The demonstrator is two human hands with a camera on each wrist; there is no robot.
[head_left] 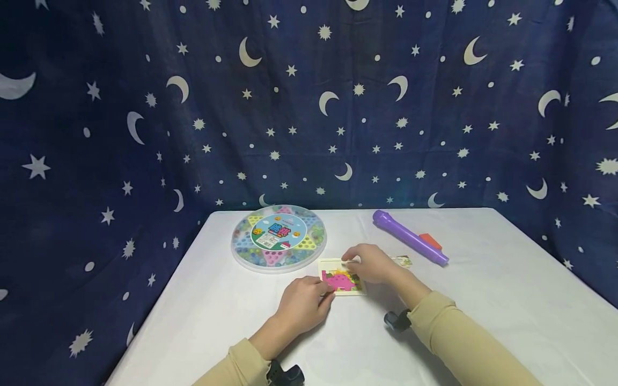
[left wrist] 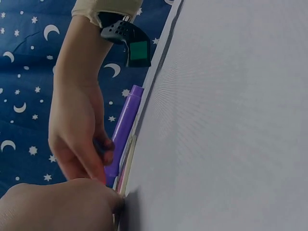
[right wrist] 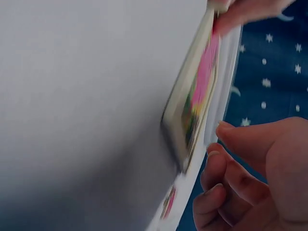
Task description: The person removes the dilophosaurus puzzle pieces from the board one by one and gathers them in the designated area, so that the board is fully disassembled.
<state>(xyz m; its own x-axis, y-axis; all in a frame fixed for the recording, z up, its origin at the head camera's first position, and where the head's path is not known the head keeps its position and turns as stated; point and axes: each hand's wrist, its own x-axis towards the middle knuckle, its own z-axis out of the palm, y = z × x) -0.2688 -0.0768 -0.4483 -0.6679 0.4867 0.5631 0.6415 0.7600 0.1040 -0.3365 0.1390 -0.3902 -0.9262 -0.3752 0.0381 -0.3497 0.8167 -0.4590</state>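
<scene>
A small puzzle board with a cream frame and a pink dinosaur picture lies on the white table. At its lower left corner, my left hand pinches the frame between thumb and fingers. Over the upper right part of the board hovers my right hand. In the right wrist view, that hand's fingers are loosely curled beside the board's end, and nothing shows between thumb and fingertips. A small printed piece lies just past the right hand, partly hidden by it.
Behind the board to the left is a round, clear-lidded board game with coloured star points. A purple toy microphone lies at the back right, against a red-orange piece. A dark blue star-and-moon curtain stands behind the table.
</scene>
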